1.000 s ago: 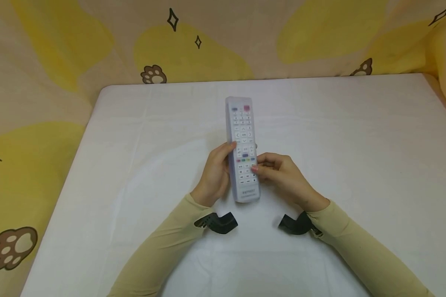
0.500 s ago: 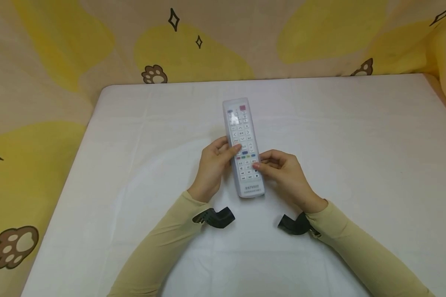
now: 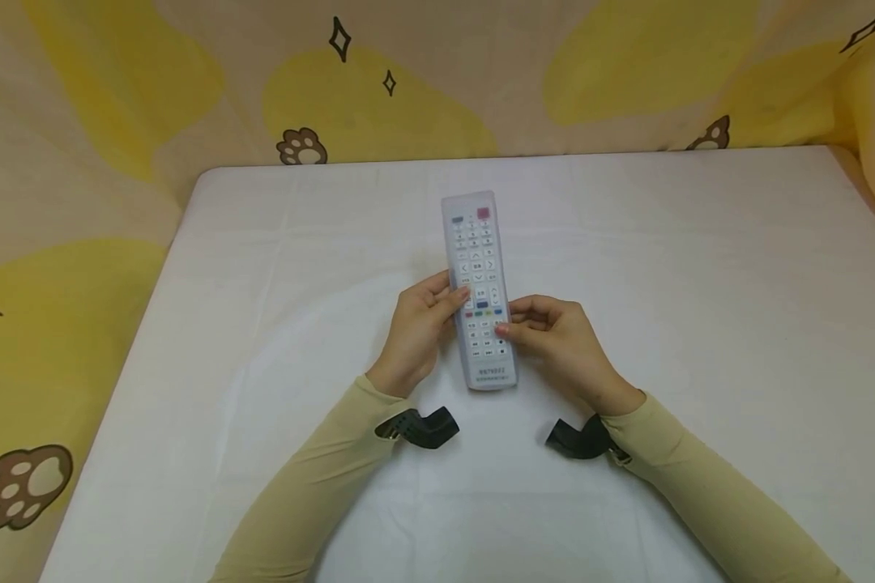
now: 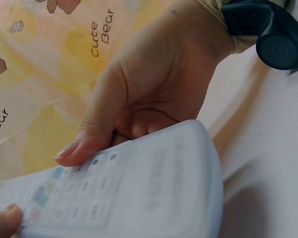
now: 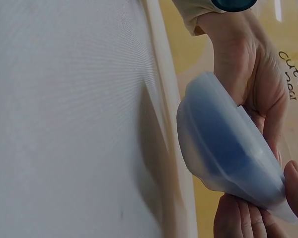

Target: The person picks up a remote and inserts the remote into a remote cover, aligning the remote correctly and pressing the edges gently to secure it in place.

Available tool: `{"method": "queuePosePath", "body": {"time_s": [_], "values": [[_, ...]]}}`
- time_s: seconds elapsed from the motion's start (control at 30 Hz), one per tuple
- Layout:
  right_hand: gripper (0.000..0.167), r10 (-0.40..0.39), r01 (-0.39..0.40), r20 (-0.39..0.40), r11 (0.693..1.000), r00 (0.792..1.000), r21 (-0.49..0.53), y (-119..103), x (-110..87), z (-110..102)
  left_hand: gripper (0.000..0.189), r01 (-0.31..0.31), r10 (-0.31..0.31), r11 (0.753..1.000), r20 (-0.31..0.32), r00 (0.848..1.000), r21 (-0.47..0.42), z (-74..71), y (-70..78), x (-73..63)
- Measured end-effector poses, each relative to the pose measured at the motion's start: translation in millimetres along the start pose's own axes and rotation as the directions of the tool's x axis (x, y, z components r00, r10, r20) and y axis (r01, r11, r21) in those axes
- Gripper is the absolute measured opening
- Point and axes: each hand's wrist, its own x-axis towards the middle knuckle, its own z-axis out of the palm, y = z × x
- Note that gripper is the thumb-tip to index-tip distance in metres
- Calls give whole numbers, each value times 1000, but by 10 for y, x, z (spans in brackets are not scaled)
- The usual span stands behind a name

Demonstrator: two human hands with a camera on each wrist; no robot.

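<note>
Both hands hold a remote control (image 3: 481, 340) in a translucent cover, buttons up, a little above the table. Its far end tilts slightly left in the head view. My left hand (image 3: 414, 328) grips the left edge, thumb over the face near the middle and fingers partly hidden underneath. On the opposite edge, lower down, my right hand (image 3: 557, 340) pinches the remote with its thumb on the face. The left wrist view shows the near end of the remote (image 4: 159, 183) close up and blurred. In the right wrist view, that end of the remote (image 5: 223, 134) looks bluish.
A white cloth-covered table (image 3: 671, 267) lies under the hands. Behind and to the left hangs a yellow patterned curtain (image 3: 408, 105) with paw prints. Dark camera mounts sit on the wrists, the left mount (image 3: 426, 427) and the right mount (image 3: 579, 438).
My left hand has shifted slightly left, and its thumb now reaches further over the remote's face. The remote first leaned left, then straightened a little. A glare spot on its buttons has gone.
</note>
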Motion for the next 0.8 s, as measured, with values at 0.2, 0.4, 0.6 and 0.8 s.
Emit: {"method": "queuePosePath", "body": {"time_s": [0.2,0.4,0.6,0.8], "values": [[32,6,-6,12,999,1000,41,0,3,-9,36,-5,5,1000,13,1000,19,-8,25,-1],[30,12,-13,12,998,1000,61,11,10,-8,37,9,-9,1000,14,1000,-1,-12,24,6],[30,36,-36,8,998,999,59,46,25,-21,44,53,-59,993,50,997,103,-65,-29,53],[32,109,-101,-40,981,993,166,98,61,-33,57,113,-135,973,100,986,200,-126,-89,88]]}}
